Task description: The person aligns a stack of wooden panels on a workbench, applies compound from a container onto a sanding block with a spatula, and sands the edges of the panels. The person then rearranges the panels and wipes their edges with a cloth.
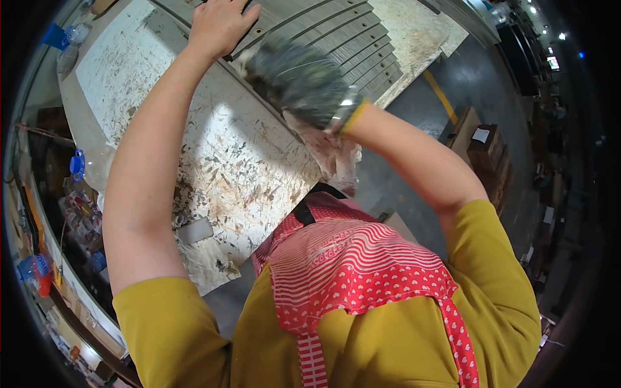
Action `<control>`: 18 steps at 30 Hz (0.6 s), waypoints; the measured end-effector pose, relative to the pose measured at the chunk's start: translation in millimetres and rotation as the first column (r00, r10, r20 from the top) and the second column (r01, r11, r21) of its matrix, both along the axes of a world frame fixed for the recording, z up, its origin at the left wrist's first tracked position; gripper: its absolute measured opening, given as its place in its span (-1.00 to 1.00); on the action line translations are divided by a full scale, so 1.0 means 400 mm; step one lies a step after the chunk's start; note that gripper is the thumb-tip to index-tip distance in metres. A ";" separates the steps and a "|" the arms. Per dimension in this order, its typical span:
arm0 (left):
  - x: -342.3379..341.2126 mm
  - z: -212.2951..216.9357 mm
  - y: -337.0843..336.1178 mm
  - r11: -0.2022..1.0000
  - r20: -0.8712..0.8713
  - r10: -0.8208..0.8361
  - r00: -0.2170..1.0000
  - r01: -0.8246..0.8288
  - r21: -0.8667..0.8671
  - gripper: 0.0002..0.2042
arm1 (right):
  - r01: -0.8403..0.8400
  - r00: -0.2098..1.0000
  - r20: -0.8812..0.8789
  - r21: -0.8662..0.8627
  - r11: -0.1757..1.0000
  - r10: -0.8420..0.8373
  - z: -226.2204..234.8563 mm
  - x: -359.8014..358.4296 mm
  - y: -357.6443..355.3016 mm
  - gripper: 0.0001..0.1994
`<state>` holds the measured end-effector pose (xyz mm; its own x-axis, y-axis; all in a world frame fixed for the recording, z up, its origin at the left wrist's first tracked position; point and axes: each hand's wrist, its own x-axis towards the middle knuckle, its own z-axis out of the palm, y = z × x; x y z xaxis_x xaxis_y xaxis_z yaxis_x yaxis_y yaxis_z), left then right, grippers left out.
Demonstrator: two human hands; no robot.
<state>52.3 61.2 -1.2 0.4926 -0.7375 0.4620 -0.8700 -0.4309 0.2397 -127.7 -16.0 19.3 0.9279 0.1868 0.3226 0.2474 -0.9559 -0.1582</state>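
My left hand (220,24) lies flat, fingers spread, on the edge of a row of grey wooden slats (336,32) at the top of the view. My right hand (301,81) wears a dark, stained work glove and is blurred by motion. It is closed on a pale crumpled cloth (336,155) that hangs down below the wrist, over the near edge of the slats. A paint-spattered white board (239,161) covers the workbench under both arms.
A small pale block (194,230) lies on the board near my left elbow. Plastic bottles, one with a blue cap (77,163), and cluttered shelves line the left side. Grey floor with a yellow line (441,97) and brown boxes (485,152) is to the right.
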 end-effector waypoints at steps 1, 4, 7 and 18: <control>0.005 -0.005 0.004 1.000 -0.004 -0.002 1.000 0.002 -0.003 -0.61 | 0.003 1.000 0.001 0.003 1.000 -0.003 -0.001 -0.021 0.025 -0.58; 0.001 0.012 0.001 1.000 -0.011 -0.005 1.000 0.005 -0.004 -0.61 | -0.142 0.937 -0.281 0.234 0.962 0.206 -0.149 -0.189 0.004 -0.54; -0.002 0.001 0.003 1.000 -0.022 0.008 1.000 -0.008 0.006 -0.61 | -0.217 0.905 -0.377 -0.015 0.976 0.196 -0.050 -0.274 -0.001 -0.72; 0.012 -0.006 0.010 1.000 0.004 -0.019 1.000 0.020 -0.010 -0.63 | -0.087 0.995 -0.030 0.132 0.987 0.092 -0.118 -0.235 0.014 -0.78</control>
<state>57.1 65.3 -3.6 0.4764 -0.7424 0.4710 -0.8791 -0.4115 0.2405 -221.6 -10.4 -27.7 0.9209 0.2279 0.3162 0.3227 -0.9008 -0.2906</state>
